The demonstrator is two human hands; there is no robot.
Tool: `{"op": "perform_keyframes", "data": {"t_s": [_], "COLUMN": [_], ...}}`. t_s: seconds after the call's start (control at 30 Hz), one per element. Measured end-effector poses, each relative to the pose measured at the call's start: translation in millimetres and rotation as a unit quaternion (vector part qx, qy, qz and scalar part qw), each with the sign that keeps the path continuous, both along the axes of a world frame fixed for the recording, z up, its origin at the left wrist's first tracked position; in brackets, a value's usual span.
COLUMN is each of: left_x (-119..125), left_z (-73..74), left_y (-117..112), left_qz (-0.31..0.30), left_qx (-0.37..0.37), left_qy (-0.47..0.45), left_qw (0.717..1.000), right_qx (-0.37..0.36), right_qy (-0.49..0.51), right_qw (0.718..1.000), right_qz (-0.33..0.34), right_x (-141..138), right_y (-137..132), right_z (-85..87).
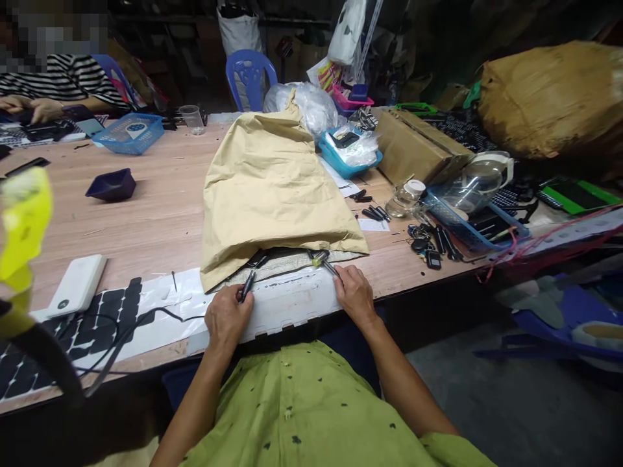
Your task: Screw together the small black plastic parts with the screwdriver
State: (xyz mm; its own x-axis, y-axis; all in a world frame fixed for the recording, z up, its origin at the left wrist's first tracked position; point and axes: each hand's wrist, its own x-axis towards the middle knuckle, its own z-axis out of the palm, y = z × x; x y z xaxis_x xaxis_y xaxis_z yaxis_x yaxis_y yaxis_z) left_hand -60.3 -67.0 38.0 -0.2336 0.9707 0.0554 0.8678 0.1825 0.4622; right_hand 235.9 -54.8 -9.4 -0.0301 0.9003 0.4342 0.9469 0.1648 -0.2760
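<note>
A large tan cloth bag [272, 188] lies on the table before me, its open mouth facing my body. Inside its lower edge show a woven pale lining and some black pieces [257, 259]. My left hand [228, 316] is closed around a short black pen-like piece [248, 285], just below the bag's mouth. On the right, my right hand [354, 293] pinches a slim dark rod [331, 268]; a yellow-green part [320, 259] shows at its far end, by the bag's edge. The exact kind of both pieces is too small to tell. Beneath both hands lies a white board [292, 301].
A white power bank [78, 285] and sheets with black stickers [111, 318] lie left. A dark tray [111, 185] stands beyond. Keys [423, 240], a blue basket [506, 227] and a cardboard box [418, 146] are right. A person in a striped sleeve [92, 78] sits far left.
</note>
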Motion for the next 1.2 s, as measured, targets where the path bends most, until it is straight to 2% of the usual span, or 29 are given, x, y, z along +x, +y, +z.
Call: {"op": "perform_keyframes", "data": {"t_s": [0.1, 0.2, 0.3, 0.4, 0.53, 0.77, 0.9, 1.2], "left_x": [-8.4, 1.8, 26.8, 48.7, 56.3, 53.9, 57.0, 60.4], "left_z": [0.8, -1.2, -7.1, -13.7, -20.6, -26.1, -31.0, -39.4], "left_y": [-12.4, -13.1, 4.5, 29.0, 45.3, 41.3, 41.9, 43.1], "left_qz": [-0.020, -0.124, -0.239, -0.287, -0.301, -0.294, -0.290, -0.273], "left_qx": [0.036, 0.060, 0.063, 0.045, 0.028, 0.033, 0.042, 0.060], "left_qy": [-0.003, -0.028, -0.037, -0.029, -0.045, -0.085, -0.104, -0.130], "left_qw": [0.999, 0.990, 0.968, 0.956, 0.952, 0.952, 0.950, 0.951], "right_qx": [-0.006, -0.014, -0.017, -0.023, -0.062, -0.143, -0.177, -0.180], "right_qy": [0.006, 0.029, 0.072, 0.129, 0.210, 0.307, 0.313, 0.305], "right_qw": [1.000, 0.999, 0.997, 0.991, 0.975, 0.936, 0.923, 0.923], "right_qz": [0.001, 0.000, 0.011, 0.024, 0.045, 0.097, 0.137, 0.152], "right_x": [-0.8, -0.7, 0.8, 2.8, 3.0, -18.7, -27.9, -32.7], "right_y": [0.3, 1.3, -0.9, -9.2, -25.6, -37.9, -36.1, -31.4], "right_z": [-1.3, -1.3, 1.8, 7.9, 17.0, 30.1, 35.8, 43.6]}}
